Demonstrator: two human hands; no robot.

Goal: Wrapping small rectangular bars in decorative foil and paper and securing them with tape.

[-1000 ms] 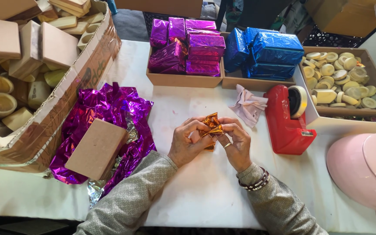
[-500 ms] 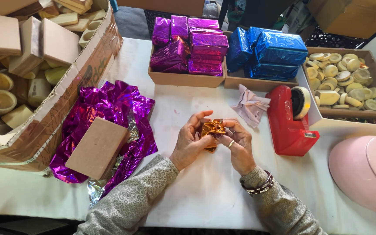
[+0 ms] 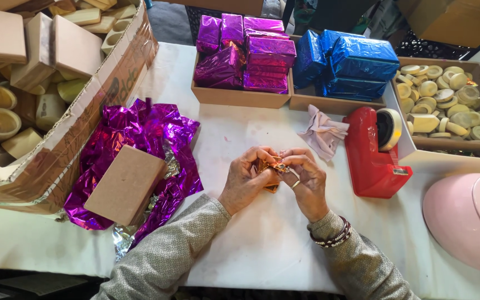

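My left hand (image 3: 246, 180) and my right hand (image 3: 308, 180) meet over the white table (image 3: 251, 250), both pinching a small crumpled piece of orange-gold foil (image 3: 271, 168). Fingers of both hands hide most of it, so I cannot tell whether anything is wrapped inside. A ring shows on my right hand and bracelets on that wrist. To the left lies a sheet of magenta foil (image 3: 140, 139) with a plain brown box (image 3: 126, 184) resting on it.
A red tape dispenser (image 3: 370, 155) stands right of my hands, a crumpled pinkish cloth (image 3: 323, 133) beside it. Trays hold magenta-wrapped boxes (image 3: 245, 53), blue-wrapped boxes (image 3: 351, 61) and pale round pieces (image 3: 445, 100). A big cardboard box (image 3: 62, 150) sits left, a pink round object (image 3: 468, 219) right.
Both hands keep working the orange-gold foil in the same spot; the fingers have closed more tightly around it, hiding more of the foil.
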